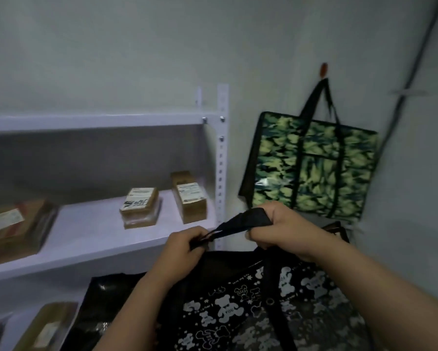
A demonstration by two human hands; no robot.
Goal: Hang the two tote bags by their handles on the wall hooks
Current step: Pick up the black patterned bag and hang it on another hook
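Left grip (185, 245) and right grip (276, 228) both clamped on the black handles (243, 220), gathered together between them, likely to form one loop for hooking. Below both grips, bear-print tote (238, 307) dangling. Above and just right of the right grip, camouflage tote (314, 165) already hung from an orange hook (323, 69). No second hook visible. Left of the grips, shelf (98, 231) with parcels.

The bear-print tote bag (238, 310) ran off the bottom edge, its lower half unseen, and both forearms were cut off there too. The wall hook (323, 70) was a blurred orange smear, its shape unclear. Labels on the shelf parcels (139, 207) were too soft to read; a carton (12, 229) was cropped at left.
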